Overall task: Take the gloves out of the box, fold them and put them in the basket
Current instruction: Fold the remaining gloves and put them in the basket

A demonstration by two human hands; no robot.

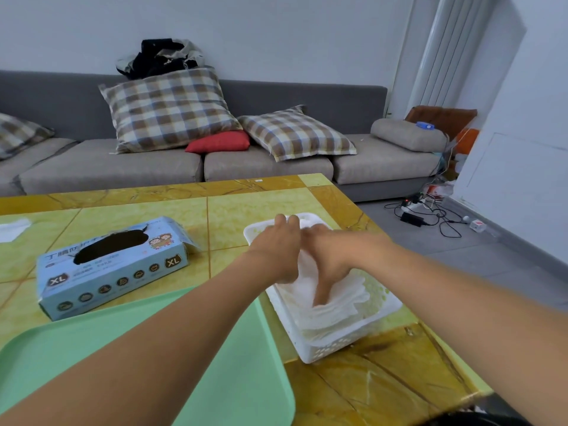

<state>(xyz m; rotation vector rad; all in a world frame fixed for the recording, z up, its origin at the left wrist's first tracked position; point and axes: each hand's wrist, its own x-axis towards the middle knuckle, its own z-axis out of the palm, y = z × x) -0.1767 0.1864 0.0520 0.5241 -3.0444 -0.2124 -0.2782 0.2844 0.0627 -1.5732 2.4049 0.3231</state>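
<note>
One smooth green tray [147, 358] is lying nearest. One white perforated plastic basket [344, 342] is holding a stack of thin white gloves [338, 302]. Two hands, left [276, 250] and right [329, 256], are pressing the stack with straight fingers. One blue cardboard box [110, 269] is lying beyond the tray.

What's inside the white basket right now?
Folded white gloves lie stacked in the white basket. Both hands reach in: the left hand and right hand cover the far half, so what lies under them is hidden.
</note>
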